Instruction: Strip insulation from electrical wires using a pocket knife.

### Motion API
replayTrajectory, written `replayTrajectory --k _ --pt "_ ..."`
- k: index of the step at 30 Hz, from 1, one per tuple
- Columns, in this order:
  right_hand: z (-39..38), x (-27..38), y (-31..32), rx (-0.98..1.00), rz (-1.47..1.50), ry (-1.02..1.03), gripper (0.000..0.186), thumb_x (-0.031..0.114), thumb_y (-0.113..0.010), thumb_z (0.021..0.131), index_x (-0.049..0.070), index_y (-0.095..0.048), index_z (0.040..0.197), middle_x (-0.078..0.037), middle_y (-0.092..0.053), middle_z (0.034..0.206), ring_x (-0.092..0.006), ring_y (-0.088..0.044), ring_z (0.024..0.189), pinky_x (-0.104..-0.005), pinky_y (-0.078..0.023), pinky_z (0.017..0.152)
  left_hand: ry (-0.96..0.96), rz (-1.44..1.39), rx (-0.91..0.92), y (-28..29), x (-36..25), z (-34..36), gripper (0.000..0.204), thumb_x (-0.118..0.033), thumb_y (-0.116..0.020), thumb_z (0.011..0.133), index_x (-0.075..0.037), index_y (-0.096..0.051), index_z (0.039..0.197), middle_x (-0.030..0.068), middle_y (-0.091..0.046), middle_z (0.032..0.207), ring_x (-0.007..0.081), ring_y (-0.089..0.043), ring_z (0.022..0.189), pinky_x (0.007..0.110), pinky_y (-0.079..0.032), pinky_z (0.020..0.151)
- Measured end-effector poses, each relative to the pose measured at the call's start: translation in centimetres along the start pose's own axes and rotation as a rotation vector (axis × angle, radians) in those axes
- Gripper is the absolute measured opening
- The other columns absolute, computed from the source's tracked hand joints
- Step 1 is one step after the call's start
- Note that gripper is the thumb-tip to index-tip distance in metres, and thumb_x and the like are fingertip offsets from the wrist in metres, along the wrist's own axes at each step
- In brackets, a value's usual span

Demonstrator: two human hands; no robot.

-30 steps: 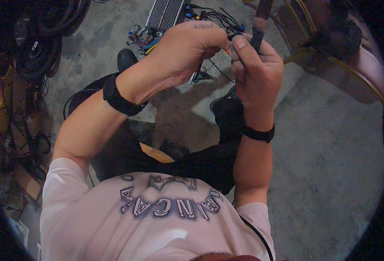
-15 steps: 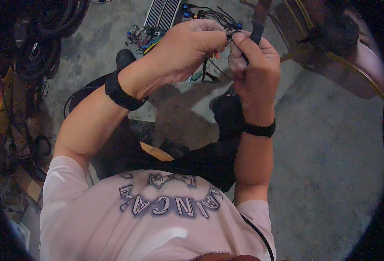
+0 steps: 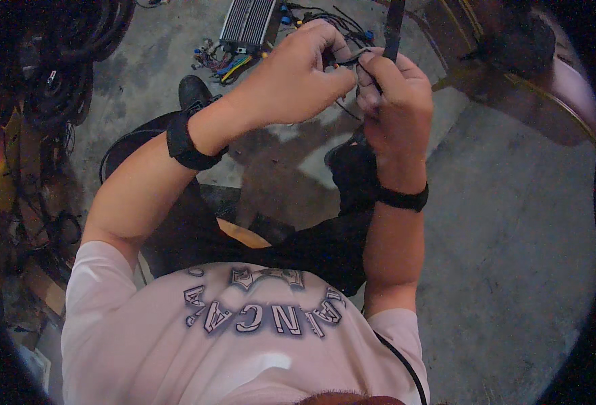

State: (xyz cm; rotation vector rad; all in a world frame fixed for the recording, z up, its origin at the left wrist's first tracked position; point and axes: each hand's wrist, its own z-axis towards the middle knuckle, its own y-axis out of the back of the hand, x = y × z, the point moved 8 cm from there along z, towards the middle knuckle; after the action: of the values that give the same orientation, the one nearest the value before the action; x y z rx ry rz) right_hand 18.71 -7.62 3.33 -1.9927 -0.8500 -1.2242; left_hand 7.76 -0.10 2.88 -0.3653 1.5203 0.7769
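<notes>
Both hands sit slightly lower and closer together than a second ago. Left hand (image 3: 291, 81) and right hand (image 3: 396, 101) each have their grip closed on a thin black wire (image 3: 352, 59), pinched between the fingertips at chest height above the concrete floor (image 3: 500, 223). A dark tool (image 3: 394, 30) rises from the right fist. Pulling too sharply could, in my judgement, slip or snap the wire. Its ends vanish behind the fingers; the finned metal box (image 3: 247, 23) and loose cables (image 3: 220, 61) are partly cropped.
</notes>
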Motion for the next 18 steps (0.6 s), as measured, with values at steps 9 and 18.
replayTrajectory --k 9,18 --pt "0.5 0.1 0.5 -0.005 -0.034 -0.019 0.012 0.007 -0.064 0.083 -0.001 -0.058 0.089 -0.001 -0.052 0.065 -0.0054 -0.041 0.047 -0.0209 -0.028 0.041 0.052 -0.072 0.054 -0.4 1.2 0.5 0.014 -0.009 -0.063 0.087 -0.004 -0.056 0.098 -0.0010 -0.056 0.084 0.0047 -0.051 0.072 0.023 -0.044 0.062" --pt "0.6 0.1 0.6 -0.004 -0.002 -0.016 0.011 0.007 -0.064 0.083 -0.001 -0.060 0.088 0.002 -0.050 0.062 -0.0050 -0.039 0.046 -0.0207 -0.027 0.042 0.236 -0.227 0.078 -0.7 1.6 0.2 0.021 -0.014 -0.068 0.089 -0.001 -0.059 0.102 0.0001 -0.062 0.093 0.0082 -0.058 0.087 0.024 -0.048 0.077"
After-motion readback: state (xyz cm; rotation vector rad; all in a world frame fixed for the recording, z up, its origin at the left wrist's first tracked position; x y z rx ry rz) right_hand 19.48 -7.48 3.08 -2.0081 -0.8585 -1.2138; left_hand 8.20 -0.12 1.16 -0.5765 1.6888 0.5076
